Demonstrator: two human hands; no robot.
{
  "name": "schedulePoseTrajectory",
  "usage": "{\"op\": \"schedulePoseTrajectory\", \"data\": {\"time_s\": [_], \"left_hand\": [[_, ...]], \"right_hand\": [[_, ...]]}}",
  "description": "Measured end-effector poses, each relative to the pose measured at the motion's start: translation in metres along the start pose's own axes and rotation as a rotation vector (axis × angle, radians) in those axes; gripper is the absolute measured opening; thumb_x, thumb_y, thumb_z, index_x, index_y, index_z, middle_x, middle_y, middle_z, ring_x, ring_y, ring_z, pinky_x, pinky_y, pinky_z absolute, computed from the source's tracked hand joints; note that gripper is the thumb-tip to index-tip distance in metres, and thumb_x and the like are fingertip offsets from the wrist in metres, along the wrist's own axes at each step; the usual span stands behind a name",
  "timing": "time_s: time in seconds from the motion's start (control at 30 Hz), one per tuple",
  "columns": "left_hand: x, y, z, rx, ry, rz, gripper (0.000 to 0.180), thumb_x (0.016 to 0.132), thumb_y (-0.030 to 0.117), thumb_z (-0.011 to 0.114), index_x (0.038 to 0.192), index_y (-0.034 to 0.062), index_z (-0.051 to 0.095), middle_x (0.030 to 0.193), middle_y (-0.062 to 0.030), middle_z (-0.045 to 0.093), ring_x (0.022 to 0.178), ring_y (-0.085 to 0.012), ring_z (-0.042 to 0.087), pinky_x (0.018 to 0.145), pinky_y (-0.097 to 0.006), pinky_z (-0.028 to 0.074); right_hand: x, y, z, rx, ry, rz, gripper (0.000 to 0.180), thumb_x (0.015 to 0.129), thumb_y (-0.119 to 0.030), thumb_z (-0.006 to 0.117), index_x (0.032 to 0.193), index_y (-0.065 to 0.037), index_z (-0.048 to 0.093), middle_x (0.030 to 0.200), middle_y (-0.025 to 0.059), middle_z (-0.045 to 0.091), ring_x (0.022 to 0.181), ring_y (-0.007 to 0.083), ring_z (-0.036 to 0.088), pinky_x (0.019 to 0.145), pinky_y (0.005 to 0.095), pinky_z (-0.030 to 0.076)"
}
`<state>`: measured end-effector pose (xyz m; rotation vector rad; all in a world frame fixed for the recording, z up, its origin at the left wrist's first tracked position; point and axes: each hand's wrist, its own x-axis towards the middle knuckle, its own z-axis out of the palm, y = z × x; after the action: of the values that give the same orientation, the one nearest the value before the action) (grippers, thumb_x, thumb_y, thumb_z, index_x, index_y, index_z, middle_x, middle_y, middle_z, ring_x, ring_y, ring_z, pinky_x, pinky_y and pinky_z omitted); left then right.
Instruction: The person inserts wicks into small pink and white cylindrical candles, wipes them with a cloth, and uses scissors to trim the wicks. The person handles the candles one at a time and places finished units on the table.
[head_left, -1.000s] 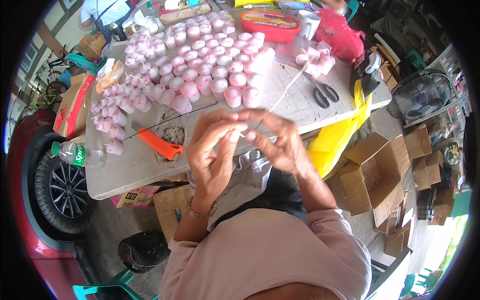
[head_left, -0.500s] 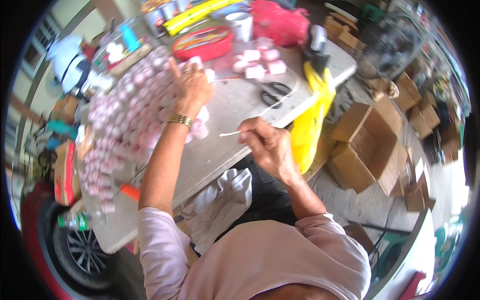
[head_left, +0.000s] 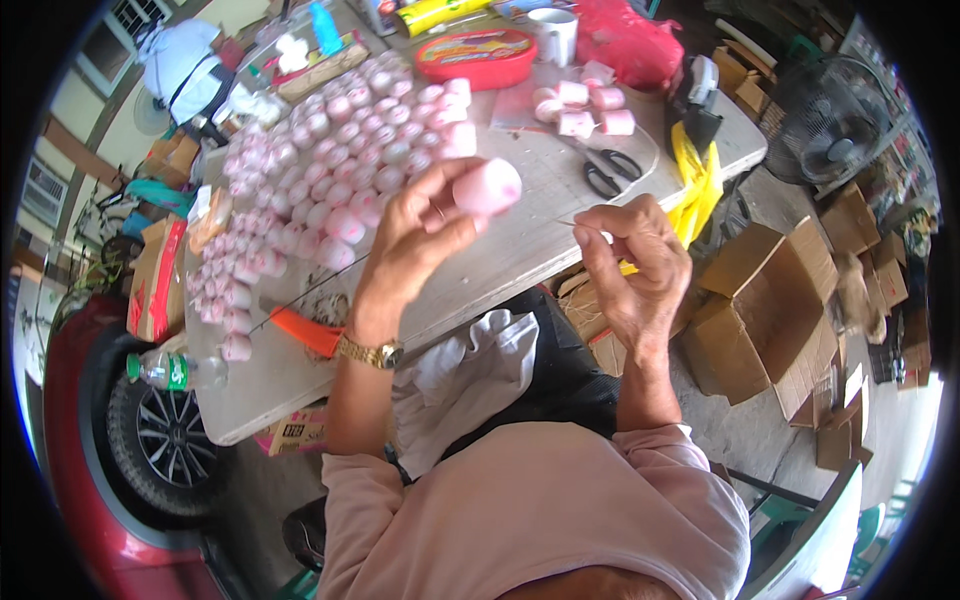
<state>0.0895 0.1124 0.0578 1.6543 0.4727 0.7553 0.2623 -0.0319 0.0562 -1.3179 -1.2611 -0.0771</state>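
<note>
One cylinder (head_left: 484, 190), left hand (head_left: 412, 235); one strand (head_left: 566, 222), right hand (head_left: 637, 268).

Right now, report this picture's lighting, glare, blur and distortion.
Head view: black fisheye rim all round, daylight washing out the far right edge; head view, centre: the pink-and-white cylinder in the left hand looks pale and bright, the thin strand at the right fingers faint; head view, lower left: floor by the table shadowed.

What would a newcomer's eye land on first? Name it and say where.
Probably the mass of pinkish cylinders crowding the left part of the table, then the single cylinder raised in the left hand. A red tub toward the far side and the red car at lower left also stand out.
</note>
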Motion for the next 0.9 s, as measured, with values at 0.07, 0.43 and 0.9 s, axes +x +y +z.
{"op": "schedulePoseTrajectory", "data": {"time_s": [0.07, 0.43, 0.9], "left_hand": [[-0.028, -0.003, 0.005, -0.221, 0.03, 0.023, 0.06, 0.08, 0.012, 0.07, 0.133, -0.0051, 0.046, 0.122, -0.0133, 0.059, 0.109, -0.0222, 0.061, 0.098, -0.035, 0.045], [-0.069, 0.004, 0.003, -0.249, 0.064, 0.004, 0.057, 0.075, 0.006, 0.069, 0.128, -0.0029, 0.051, 0.122, -0.0112, 0.059, 0.113, -0.0166, 0.057, 0.102, -0.031, 0.042], [-0.071, 0.001, 0.003, -0.277, 0.031, 0.078, 0.052, 0.077, -0.001, 0.07, 0.127, -0.003, 0.053, 0.123, -0.011, 0.058, 0.116, -0.018, 0.055, 0.103, -0.033, 0.043]], "right_hand": [[-0.001, -0.009, 0.005, 0.036, -0.04, -0.065, 0.015, 0.072, 0.003, 0.072, 0.085, -0.005, 0.069, 0.069, 0.0026, 0.053, 0.058, 0.0137, 0.045, 0.053, 0.028, 0.036], [-0.007, -0.027, 0.028, 0.156, -0.156, -0.161, 0.015, 0.074, 0.004, 0.071, 0.086, -0.004, 0.066, 0.075, 0.0038, 0.06, 0.059, 0.0156, 0.05, 0.052, 0.0283, 0.04], [-0.009, -0.035, 0.026, 0.085, -0.205, -0.232, 0.021, 0.069, 0.005, 0.071, 0.088, -0.003, 0.065, 0.071, 0.0067, 0.053, 0.059, 0.0192, 0.053, 0.053, 0.0314, 0.043]]}}
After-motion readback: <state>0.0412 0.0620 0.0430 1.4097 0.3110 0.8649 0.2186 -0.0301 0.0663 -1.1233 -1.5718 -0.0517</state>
